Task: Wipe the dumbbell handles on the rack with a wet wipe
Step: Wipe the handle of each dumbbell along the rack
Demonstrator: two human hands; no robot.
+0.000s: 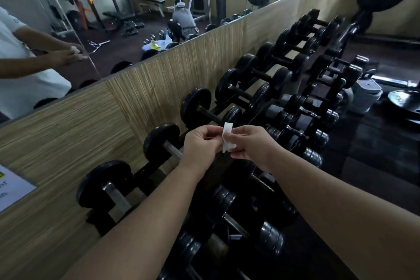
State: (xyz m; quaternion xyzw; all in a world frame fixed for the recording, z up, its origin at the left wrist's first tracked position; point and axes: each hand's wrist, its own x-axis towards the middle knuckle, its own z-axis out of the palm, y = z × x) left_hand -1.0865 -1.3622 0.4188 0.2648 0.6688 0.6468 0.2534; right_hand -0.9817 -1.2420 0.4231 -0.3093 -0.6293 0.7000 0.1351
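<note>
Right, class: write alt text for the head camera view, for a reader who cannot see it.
A person's left hand and right hand pinch a small white wet wipe between them, above a rack of black dumbbells. The rack runs along a wood-panelled wall with a mirror above it; the wipe touches no handle yet.

Lettering on wall sign [13, 186] cut off, illegible.

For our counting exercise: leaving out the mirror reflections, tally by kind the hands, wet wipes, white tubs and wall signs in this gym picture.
Hands: 2 (left hand, right hand)
Wet wipe: 1
White tub: 1
Wall sign: 1
Total: 5
</note>
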